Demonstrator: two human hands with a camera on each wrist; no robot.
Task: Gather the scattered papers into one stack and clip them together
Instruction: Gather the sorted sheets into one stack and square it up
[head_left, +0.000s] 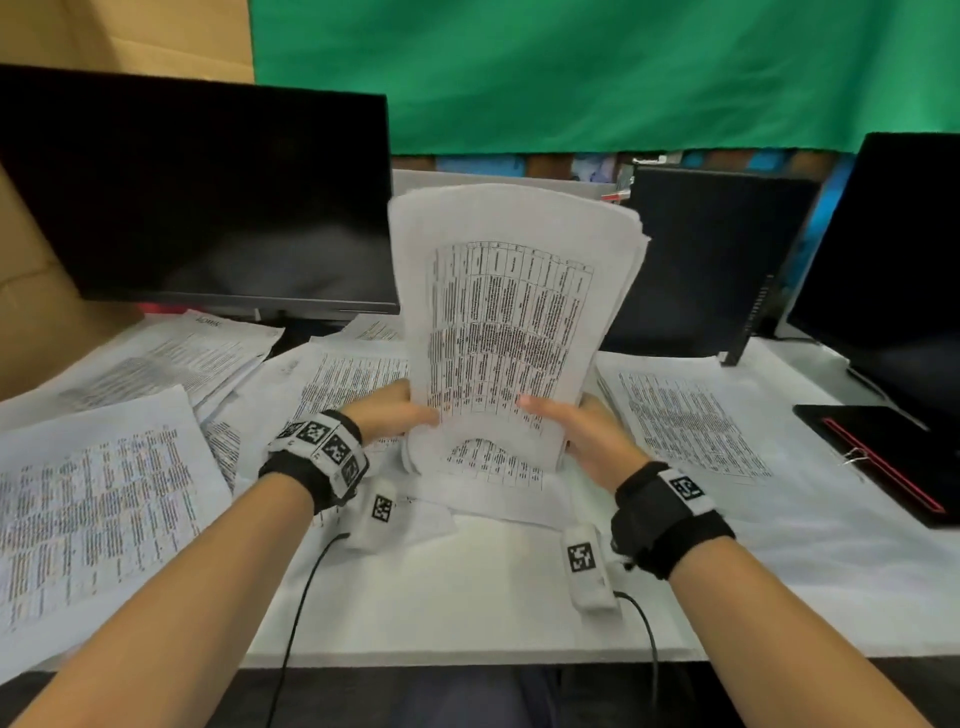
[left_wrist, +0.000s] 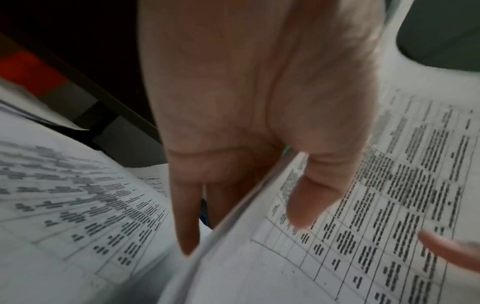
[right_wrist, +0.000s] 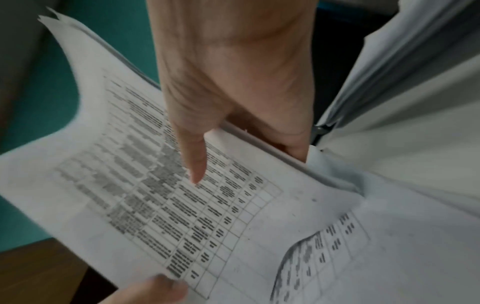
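Stack: a thick stack of printed papers (head_left: 506, 332) stands nearly upright between both hands, its lower edge resting on loose sheets on the bench (head_left: 467, 597); the upper edges are uneven and fan a little to the right.
Left hand: the left hand (head_left: 392, 413) grips the stack's lower left edge, thumb on the printed front, fingers behind. From the left wrist, the thumb (left_wrist: 319, 185) lies across the table of print while the fingers (left_wrist: 187, 205) run down the back side.
Right hand: the right hand (head_left: 576, 431) grips the lower right edge the same way, thumb on the front, fingers wrapped behind. From the right wrist, the thumb (right_wrist: 194, 158) presses the front sheet and the other fingers go out of sight behind the edge.
Grip state: both closed on the stack, pinching it from opposite sides.
Left of the grip: more printed sheets (head_left: 104, 499) lie overlapped and skewed on the bench, some reaching under a dark monitor (head_left: 197, 192).
Right of the grip: another pile of sheets (head_left: 691, 421) lies flat, just beside the right hand; further right is a black folder with a red border (head_left: 883, 457), with a metal clip (head_left: 854, 457) at its near edge.
Beyond the grip: a dark computer case (head_left: 711, 260) and a second monitor (head_left: 893, 260) stand at the back.
Blur: both wrist views are smeared; the print is unreadable.
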